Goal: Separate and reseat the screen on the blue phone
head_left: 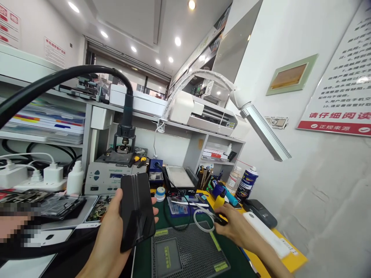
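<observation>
My left hand (111,227) holds a black smartphone (137,212) upright, its glossy dark face toward me, with the thumb on the left edge and fingertips showing round the right edge. On the right, my right hand (232,224) has its fingers closed at the black handles of what look like scissors (220,219). Their pale blades point left, beside a looped white cable (199,226). A yellow-topped bottle (219,201) stands just behind these fingers. Below and between both hands lies a grey perforated mat (194,247) with yellow-green labels.
A black gooseneck tube (87,69) arches over the left side. Behind the phone stands a grey soldering station (107,175). Opened devices (52,204) lie at left, near a pixelated patch. A spray can (246,183), a clear bottle (233,179) and a white phone case (265,233) are at right.
</observation>
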Available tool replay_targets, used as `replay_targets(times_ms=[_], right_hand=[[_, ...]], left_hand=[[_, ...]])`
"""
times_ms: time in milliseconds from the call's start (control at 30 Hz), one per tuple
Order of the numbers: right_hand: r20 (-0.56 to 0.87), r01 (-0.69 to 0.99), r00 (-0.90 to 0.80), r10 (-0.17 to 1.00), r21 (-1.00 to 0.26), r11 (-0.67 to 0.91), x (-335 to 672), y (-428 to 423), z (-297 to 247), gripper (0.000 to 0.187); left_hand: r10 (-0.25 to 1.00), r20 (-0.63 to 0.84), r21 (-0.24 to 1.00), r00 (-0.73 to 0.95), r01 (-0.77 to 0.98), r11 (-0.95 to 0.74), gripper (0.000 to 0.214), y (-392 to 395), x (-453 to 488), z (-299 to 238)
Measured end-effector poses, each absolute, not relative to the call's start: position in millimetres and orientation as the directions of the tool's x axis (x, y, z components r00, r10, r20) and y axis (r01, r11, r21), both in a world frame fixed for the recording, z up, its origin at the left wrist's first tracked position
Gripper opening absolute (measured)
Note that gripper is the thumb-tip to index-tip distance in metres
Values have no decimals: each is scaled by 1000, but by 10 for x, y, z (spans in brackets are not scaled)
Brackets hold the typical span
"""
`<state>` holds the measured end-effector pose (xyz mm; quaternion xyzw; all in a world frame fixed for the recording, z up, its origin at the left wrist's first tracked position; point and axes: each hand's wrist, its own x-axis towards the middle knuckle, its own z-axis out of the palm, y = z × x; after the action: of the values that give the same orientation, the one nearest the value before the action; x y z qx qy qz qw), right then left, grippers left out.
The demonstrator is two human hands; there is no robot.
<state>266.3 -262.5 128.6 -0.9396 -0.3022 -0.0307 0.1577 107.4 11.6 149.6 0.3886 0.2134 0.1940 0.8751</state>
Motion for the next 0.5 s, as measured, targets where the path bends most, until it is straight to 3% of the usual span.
replay_targets(times_ms=[200, 300, 500], right_hand=[[23, 730, 671, 741, -197, -655, 3057, -2195, 1310, 21], [12, 758, 647, 762, -120, -641, 3197, -1907, 1278, 23], [20, 804, 592, 806, 55, -592, 3335, -1483, 1080, 19]], left_hand=[[479, -188, 753, 858, -187, 631, 50, 160, 1102, 1439], [475, -173, 747, 863, -199, 634, 50, 172, 1115, 1441], [345, -104, 669, 933, -191, 718, 52, 227, 1119, 1399]])
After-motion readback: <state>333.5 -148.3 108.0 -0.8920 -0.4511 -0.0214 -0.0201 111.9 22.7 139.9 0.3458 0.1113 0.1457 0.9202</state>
